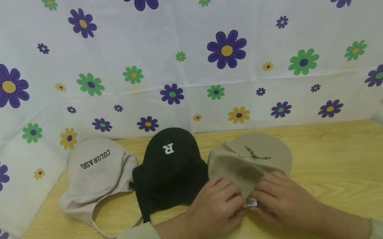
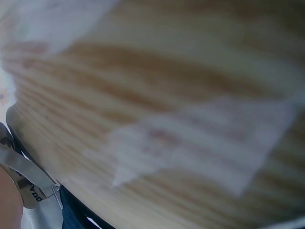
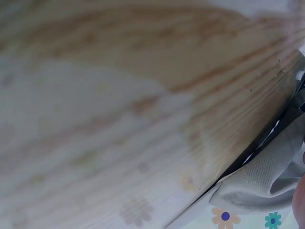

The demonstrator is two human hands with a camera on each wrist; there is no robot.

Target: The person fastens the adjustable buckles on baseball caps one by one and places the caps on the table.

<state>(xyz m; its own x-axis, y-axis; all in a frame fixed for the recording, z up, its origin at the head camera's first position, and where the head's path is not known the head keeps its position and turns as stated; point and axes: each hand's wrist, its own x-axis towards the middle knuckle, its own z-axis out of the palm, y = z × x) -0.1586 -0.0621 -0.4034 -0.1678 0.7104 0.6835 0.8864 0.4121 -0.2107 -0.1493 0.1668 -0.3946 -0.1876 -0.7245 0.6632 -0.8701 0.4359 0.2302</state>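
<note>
Tan cap (image 1: 232,166) on the table (image 1: 347,167): I find its near edge clamped in the curled left hand (image 1: 218,205) and the curled right hand (image 1: 287,203), though the exact grip is partly hidden from me. I note a whitish tag (image 1: 251,202) between the hands, a black cap (image 1: 171,174) just left of the tan one, then a pale cap (image 1: 93,174) lettered COLORADO. Flowered fabric (image 1: 179,28) hangs behind.

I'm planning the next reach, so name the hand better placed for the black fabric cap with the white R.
Probably the left hand: it is nearer the black cap, while the right hand lies farther right. Both hold the tan fabric cap, so the left would need freeing first.
</note>
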